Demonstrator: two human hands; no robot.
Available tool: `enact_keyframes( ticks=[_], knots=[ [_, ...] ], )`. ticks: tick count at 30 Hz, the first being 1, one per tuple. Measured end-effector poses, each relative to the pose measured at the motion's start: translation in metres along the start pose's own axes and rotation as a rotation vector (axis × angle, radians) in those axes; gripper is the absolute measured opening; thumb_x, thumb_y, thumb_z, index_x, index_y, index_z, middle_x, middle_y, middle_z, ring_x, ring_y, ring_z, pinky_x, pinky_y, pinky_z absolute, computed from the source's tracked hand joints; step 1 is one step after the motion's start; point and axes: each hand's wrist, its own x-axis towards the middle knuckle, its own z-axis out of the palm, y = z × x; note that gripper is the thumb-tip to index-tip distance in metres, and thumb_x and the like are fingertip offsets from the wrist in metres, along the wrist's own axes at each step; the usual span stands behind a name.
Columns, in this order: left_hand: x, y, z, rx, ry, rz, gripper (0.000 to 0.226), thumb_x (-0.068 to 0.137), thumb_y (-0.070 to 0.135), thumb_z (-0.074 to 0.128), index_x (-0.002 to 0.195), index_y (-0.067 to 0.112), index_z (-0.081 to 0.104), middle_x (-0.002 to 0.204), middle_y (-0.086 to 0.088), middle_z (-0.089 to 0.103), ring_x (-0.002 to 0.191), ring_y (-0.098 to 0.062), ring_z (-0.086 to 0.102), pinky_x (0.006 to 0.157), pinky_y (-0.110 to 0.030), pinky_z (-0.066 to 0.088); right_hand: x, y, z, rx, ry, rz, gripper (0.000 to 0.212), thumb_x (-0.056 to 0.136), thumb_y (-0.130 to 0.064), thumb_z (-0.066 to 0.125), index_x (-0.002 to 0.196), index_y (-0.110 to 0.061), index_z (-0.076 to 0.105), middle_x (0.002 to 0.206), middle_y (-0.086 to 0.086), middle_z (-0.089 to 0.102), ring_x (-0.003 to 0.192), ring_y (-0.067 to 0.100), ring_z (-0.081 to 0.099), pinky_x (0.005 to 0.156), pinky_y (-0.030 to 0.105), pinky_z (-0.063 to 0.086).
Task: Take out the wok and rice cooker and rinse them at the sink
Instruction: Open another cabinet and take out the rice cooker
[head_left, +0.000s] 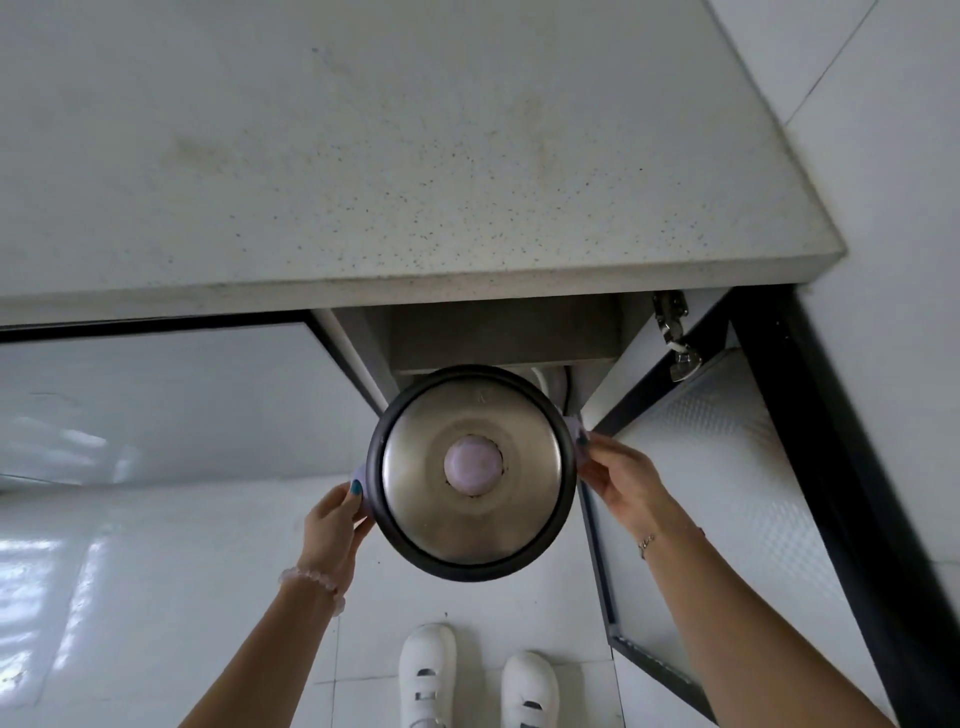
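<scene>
Rice cooker (426, 514) seen from straight above, held in the air in front of an open cupboard (498, 332) under a speckled pale worktop (415, 156). It has a steel lid with a lilac knob (472, 470). The left hand (337, 519) and the right hand (618, 478) each grip a lilac side handle, fingers (592, 462) curled round it. The cupboard door (727, 493) stands open at right. White shoes (427, 670) show on the tiled floor (156, 597) below.
</scene>
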Motion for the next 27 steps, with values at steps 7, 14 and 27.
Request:
enact_keyframes(
  ticks=[7,14,27],
  knots=[
    [-0.079,0.037,-0.024,0.025,0.007,0.04,0.024,0.1,0.01,0.042,0.087,0.004,0.061,0.082,-0.011,0.058,0.076,-0.02,0.053,0.078,-0.032,0.047,-0.093,-0.013,0.005,0.015,0.032,-0.016,0.017,0.086,-0.004,0.063,0.1,-0.006,0.071,0.091,0.006,0.074,0.082,0.017,0.069,0.074,0.026,0.055],
    [-0.168,0.081,-0.055,0.024,0.039,0.101,0.025,0.099,0.011,0.044,0.082,0.004,0.059,0.078,-0.011,0.056,0.073,-0.019,0.053,0.071,-0.027,0.047,-0.176,-0.039,0.022,-0.013,-0.001,-0.053,0.023,0.088,-0.007,0.063,0.11,-0.004,0.068,0.102,0.013,0.071,0.092,0.023,0.067,0.078,0.03,0.053],
    [-0.25,0.182,-0.09,-0.129,0.128,0.331,0.027,0.098,0.008,0.044,0.075,0.009,0.057,0.06,0.001,0.056,0.067,-0.014,0.053,0.063,-0.02,0.046,-0.247,-0.104,0.094,-0.12,-0.208,-0.142,0.017,0.087,-0.01,0.063,0.102,-0.006,0.069,0.078,0.006,0.074,0.071,0.016,0.07,0.055,0.023,0.055]
  ],
)
